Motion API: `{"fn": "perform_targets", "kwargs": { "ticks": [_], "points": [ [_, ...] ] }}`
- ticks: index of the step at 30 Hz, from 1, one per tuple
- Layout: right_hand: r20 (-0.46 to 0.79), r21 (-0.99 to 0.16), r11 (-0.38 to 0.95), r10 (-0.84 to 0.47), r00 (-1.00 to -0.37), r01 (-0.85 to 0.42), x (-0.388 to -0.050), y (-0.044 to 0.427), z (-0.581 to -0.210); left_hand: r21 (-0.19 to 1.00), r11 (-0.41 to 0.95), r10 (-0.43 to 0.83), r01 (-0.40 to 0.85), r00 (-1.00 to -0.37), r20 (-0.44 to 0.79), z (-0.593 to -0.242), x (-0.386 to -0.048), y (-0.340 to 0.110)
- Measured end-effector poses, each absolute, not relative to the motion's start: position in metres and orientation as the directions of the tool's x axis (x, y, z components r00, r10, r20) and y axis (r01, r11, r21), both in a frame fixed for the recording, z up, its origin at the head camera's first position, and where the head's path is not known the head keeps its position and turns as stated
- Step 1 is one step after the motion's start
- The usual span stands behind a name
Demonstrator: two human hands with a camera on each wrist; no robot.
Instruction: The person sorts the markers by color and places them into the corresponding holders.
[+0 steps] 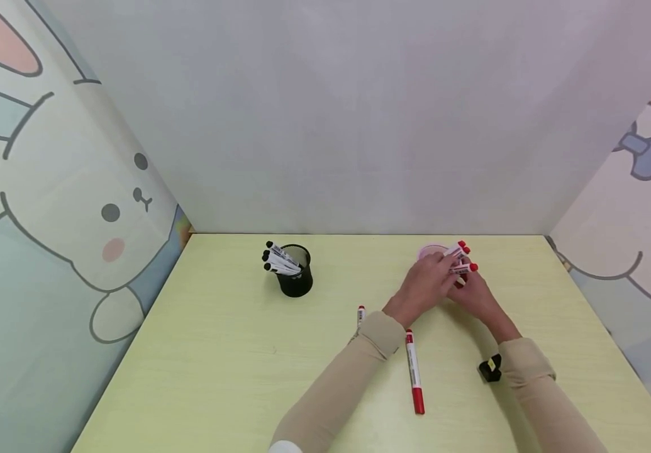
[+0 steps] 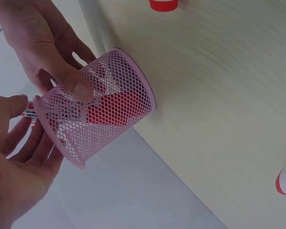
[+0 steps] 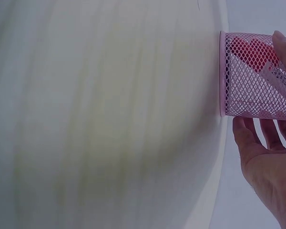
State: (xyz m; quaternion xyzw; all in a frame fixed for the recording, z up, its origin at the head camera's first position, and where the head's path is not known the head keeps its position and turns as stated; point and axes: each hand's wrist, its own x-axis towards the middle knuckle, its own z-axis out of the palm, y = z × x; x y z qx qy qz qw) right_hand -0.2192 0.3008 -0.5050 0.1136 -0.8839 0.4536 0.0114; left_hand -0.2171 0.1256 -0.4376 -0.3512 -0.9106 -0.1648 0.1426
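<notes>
A pink mesh pen holder [image 2: 97, 107] stands on the table, with red and white markers [image 1: 463, 268] in it. Their red ends stick out above the rim in the head view, and red parts show through the mesh. My right hand [image 3: 271, 171] grips the holder's side, thumb on one side and fingers on the other. At the rim, my left hand [image 2: 19, 162] pinches a marker [image 2: 29, 110] between thumb and fingers; most of that marker is hidden. In the head view my left hand [image 1: 427, 282] partly covers the holder and overlaps my right hand [image 1: 475, 296].
A black mesh pen holder [image 1: 295, 284] with several black-capped markers [image 1: 281, 263] stands to the left. A red marker [image 1: 414, 368] lies near my left sleeve, which partly hides another marker [image 1: 361, 314]. A small black object [image 1: 490, 370] sits beside my right cuff. Walls border the table.
</notes>
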Motion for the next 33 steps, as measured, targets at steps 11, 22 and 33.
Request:
{"fn": "perform_targets", "kwargs": {
  "ticks": [11, 22, 33],
  "points": [
    [0.13, -0.791, 0.574, -0.177, -0.976, -0.209, -0.22, 0.302, -0.505, 0.165, 0.749, 0.573, 0.642, -0.752, 0.327, -0.437, -0.219, 0.135],
    [0.085, -0.846, 0.51, -0.155, -0.984, -0.154, -0.218, 0.299, -0.504, 0.135, 0.822, 0.515, 0.553, -0.824, 0.236, -0.435, -0.218, 0.136],
    [-0.002, -0.841, 0.536, -0.144, -0.99, -0.077, -0.221, 0.3, -0.504, 0.17, 0.776, 0.545, 0.608, -0.781, 0.305, -0.434, -0.216, 0.132]
  ]
}}
